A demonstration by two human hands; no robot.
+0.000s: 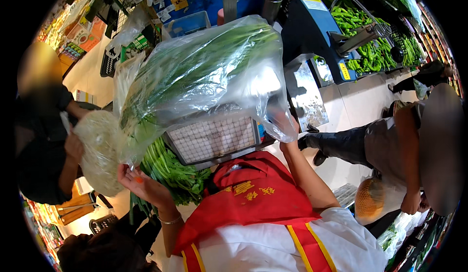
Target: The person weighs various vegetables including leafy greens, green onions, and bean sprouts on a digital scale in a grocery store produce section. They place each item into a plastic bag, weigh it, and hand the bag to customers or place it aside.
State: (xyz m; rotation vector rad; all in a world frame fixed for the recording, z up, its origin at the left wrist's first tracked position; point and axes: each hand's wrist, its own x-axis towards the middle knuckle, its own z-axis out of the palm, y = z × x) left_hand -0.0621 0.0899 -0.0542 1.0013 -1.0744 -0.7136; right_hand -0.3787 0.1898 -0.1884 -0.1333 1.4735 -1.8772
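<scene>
Greens (195,72) with long leaves appear already inside the clear bag (263,77), centre-far; no knot shows, so closing seems undone. Left hand (144,182), palm up, meets its near-left edge; whether it pinches is unclear. Plastic veils the right hand (283,125) at the near-right corner, hiding its grip. Leafy stalks (178,174) nearer may be separate.
</scene>
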